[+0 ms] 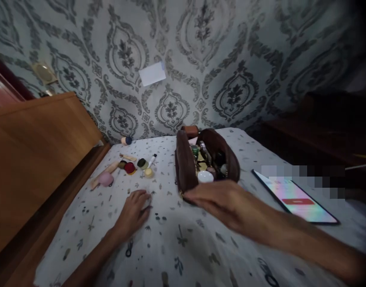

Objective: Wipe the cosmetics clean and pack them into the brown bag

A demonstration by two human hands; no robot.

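Note:
A brown zip-up toiletry bag (185, 171) stands wide open on the printed bedsheet (177, 247). Inside it are a white round-lidded jar (205, 176), a green-capped container (195, 150) and several other small items, partly hidden by the bag's sides. My right hand (221, 199) reaches in from the right, its fingers together at the bag's front corner beside the zip end; the thumb's grip is hard to see. To the left, my left hand (133, 211) rests low over the sheet, fingers loosely bent and apart, holding nothing.
Left of the bag lie a red-lidded jar (129, 168), a dark-lidded jar (142, 164), a small yellow jar (148, 173), a white tube (152, 160) and a pink rounded item (105, 179). A lit tablet (296, 199) lies right. A wooden panel (45, 159) borders the left.

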